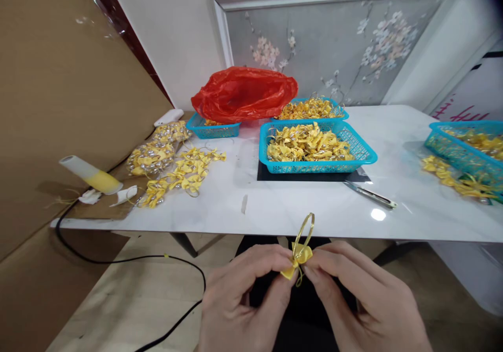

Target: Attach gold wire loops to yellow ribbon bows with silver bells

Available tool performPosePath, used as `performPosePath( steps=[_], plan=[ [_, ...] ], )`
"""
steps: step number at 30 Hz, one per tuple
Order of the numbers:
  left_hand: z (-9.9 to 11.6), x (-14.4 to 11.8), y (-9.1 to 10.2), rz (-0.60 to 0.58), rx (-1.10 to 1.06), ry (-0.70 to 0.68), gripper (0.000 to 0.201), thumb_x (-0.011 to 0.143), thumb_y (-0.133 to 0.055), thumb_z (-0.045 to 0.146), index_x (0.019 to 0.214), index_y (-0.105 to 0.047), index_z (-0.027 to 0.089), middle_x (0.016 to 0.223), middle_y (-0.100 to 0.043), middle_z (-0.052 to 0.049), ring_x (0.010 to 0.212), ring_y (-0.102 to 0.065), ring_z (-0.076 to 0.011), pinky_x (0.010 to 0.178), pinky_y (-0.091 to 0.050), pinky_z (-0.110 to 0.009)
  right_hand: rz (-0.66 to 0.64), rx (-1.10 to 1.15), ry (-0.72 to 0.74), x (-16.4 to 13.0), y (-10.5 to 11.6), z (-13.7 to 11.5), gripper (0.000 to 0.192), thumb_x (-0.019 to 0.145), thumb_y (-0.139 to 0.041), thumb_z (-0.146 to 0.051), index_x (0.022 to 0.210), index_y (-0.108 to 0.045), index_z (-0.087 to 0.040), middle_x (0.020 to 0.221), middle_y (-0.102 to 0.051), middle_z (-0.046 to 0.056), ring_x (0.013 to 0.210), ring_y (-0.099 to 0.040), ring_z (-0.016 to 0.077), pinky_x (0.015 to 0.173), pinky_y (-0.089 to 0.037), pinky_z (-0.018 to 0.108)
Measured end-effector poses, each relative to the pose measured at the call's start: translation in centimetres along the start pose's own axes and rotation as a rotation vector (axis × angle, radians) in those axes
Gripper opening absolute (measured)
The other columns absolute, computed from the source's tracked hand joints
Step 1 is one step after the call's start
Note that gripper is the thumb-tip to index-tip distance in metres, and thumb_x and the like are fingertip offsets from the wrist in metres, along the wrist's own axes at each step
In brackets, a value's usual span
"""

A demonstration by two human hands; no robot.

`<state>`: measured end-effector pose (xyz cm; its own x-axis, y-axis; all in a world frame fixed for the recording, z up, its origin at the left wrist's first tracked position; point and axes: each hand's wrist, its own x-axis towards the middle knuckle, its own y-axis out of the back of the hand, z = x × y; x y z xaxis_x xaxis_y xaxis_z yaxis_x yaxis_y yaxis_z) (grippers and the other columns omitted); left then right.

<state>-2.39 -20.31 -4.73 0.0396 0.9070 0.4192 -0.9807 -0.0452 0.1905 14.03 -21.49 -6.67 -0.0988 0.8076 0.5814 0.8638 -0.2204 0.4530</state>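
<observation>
A small yellow ribbon bow [302, 255] with a loop of gold cord [307, 230] standing up from it is between my two hands, just off the table's front edge. My left hand [251, 294] pinches the bow's left side between thumb and forefinger. From the other side, my right hand [359, 292] closes thumb and forefinger at the bow's right edge, near the thin cord hanging below. Straight ahead on the table stands a blue plastic basket [318, 167] heaped with similar yellow bows [310, 143].
More blue baskets stand behind and at far right [451, 145]. A red plastic bag [243, 95] covers one. Loose yellow bows [188, 171] and a ribbon roll [92, 175] lie left. A utility knife [371, 195] rests right of centre. A black cable [157, 257] hangs left.
</observation>
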Motion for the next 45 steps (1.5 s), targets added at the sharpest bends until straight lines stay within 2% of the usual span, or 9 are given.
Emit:
performPosePath(
  steps=[11,16,19,21,24,27,36,40,45],
  plan=[
    [-0.3,0.3,-0.1,-0.037,-0.005,-0.030,0.037,0.071,-0.068,-0.006,0.084,-0.079,0.027,0.084,-0.082,0.001,0.077,-0.077,-0.0161,0.073,-0.062,-0.020,0.066,-0.021,-0.154,0.2,-0.5,-0.2,0.010,0.089,-0.063,-0.018,0.085,-0.058,-0.025,0.069,-0.070,-0.007,0.054,-0.069,0.0088,0.050,-0.055,0.011],
    [-0.7,0.7,0.4,-0.097,-0.273,0.349,0.025,0.072,-0.074,0.000,0.075,-0.080,0.025,0.075,-0.080,0.001,0.068,-0.074,-0.0118,0.065,-0.058,-0.014,0.025,-0.167,0.020,0.8,1.4,0.0,0.007,0.092,-0.063,-0.023,0.098,-0.064,-0.024,0.081,-0.073,-0.002,0.067,-0.070,0.0132,0.063,-0.058,0.018],
    [-1.1,0.8,0.8,-0.159,-0.532,0.559,0.014,0.071,-0.083,0.012,0.077,-0.080,0.024,0.072,-0.077,0.002,0.062,-0.067,-0.0068,0.059,-0.052,-0.010,0.138,-0.166,-0.054,1.3,2.6,1.1,0.013,0.093,-0.059,-0.023,0.104,-0.066,-0.023,0.092,-0.071,0.004,0.080,-0.070,0.0177,0.069,-0.058,0.023],
    [-1.4,0.8,0.9,-0.190,-0.657,0.622,0.014,0.067,-0.089,0.018,0.078,-0.080,0.023,0.071,-0.076,0.002,0.061,-0.065,-0.0058,0.058,-0.051,-0.009,0.076,0.087,-0.274,1.5,2.4,2.0,0.011,0.095,-0.058,-0.029,0.098,-0.066,-0.022,0.078,-0.066,0.002,0.067,-0.064,0.0155,0.057,-0.053,0.022],
    [-1.5,0.6,0.7,-0.235,-0.775,0.673,0.017,0.065,-0.091,0.019,0.078,-0.081,0.023,0.072,-0.077,0.001,0.063,-0.068,-0.0068,0.060,-0.052,-0.011,-0.286,0.794,-0.652,1.6,0.7,2.6,0.031,0.092,-0.062,-0.048,0.089,-0.063,-0.018,0.063,-0.051,-0.003,0.052,-0.045,0.0090,0.048,-0.041,0.019],
    [-1.2,0.5,0.5,-0.260,-0.815,0.728,0.017,0.064,-0.092,0.018,0.077,-0.082,0.022,0.071,-0.080,0.000,0.065,-0.071,-0.0084,0.061,-0.053,-0.012,-0.398,1.260,-0.827,1.7,-1.1,2.3,0.037,0.078,-0.079,-0.049,0.084,-0.061,-0.017,0.065,-0.047,-0.004,0.053,-0.037,0.0067,0.047,-0.030,0.017],
    [-0.3,0.8,0.5,-0.230,-0.738,0.856,0.018,0.057,-0.095,0.021,0.069,-0.082,0.019,0.065,-0.079,0.000,0.061,-0.072,-0.0080,0.061,-0.054,-0.012,-0.489,1.379,-0.894,2.0,-0.9,2.6,0.034,0.072,-0.085,-0.037,0.075,-0.060,-0.014,0.060,-0.047,-0.005,0.048,-0.031,0.0036,0.044,-0.020,0.017],
    [-0.9,0.2,0.6,-0.286,-0.741,0.863,0.019,0.058,-0.095,0.022,0.072,-0.081,0.019,0.068,-0.079,0.001,0.061,-0.070,-0.0069,0.060,-0.053,-0.011,-0.382,1.383,-0.892,1.8,-1.0,2.6,0.030,0.075,-0.085,-0.030,0.072,-0.061,-0.013,0.063,-0.047,-0.004,0.052,-0.036,0.0042,0.047,-0.026,0.016],
    [-1.1,0.2,0.6,-0.326,-0.828,0.824,0.022,0.062,-0.093,0.020,0.080,-0.080,0.020,0.073,-0.077,0.001,0.064,-0.069,-0.0081,0.064,-0.056,-0.015,-0.024,1.398,-0.906,1.9,-1.3,3.1,0.028,0.081,-0.080,-0.032,0.077,-0.056,-0.018,0.072,-0.048,-0.005,0.052,-0.039,0.0022,0.045,-0.037,0.009]
  ],
)
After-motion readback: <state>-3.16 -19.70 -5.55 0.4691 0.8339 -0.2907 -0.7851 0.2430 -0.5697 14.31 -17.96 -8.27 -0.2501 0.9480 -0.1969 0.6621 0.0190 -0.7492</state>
